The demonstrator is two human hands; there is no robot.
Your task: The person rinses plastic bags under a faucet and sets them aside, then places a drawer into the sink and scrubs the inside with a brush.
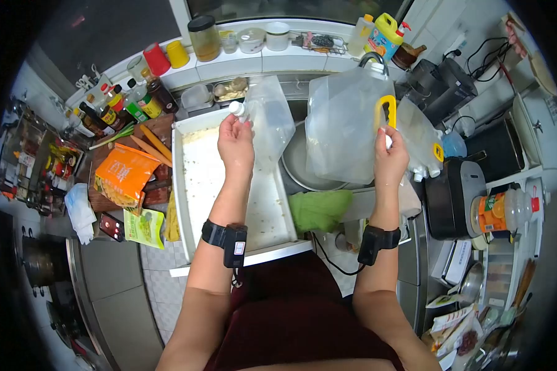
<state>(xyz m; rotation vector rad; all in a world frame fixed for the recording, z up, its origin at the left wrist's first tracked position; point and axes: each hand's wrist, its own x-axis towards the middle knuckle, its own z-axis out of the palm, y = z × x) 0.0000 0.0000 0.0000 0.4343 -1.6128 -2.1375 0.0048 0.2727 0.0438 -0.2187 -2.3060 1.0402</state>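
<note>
My left hand (236,145) is closed at the white cap and neck of a translucent plastic water container (271,120), whose body leans right over a white drawer's edge. Closed at the yellow handle (387,110) of a larger translucent water jug (340,130) is my right hand (392,154); something white shows by its fingers. The larger jug hangs over a round metal basin (296,161) at the sink, its top near the faucet (372,57). Crumbs and specks dot the white drawer (195,185) beneath my left forearm.
A green cloth (320,210) lies at the sink's front edge. Left stands a cutting board with an orange bag (127,170), carrots (155,143) and sauce bottles (139,99). More translucent containers (418,139), a black appliance (455,198) and a large bottle (504,210) are right.
</note>
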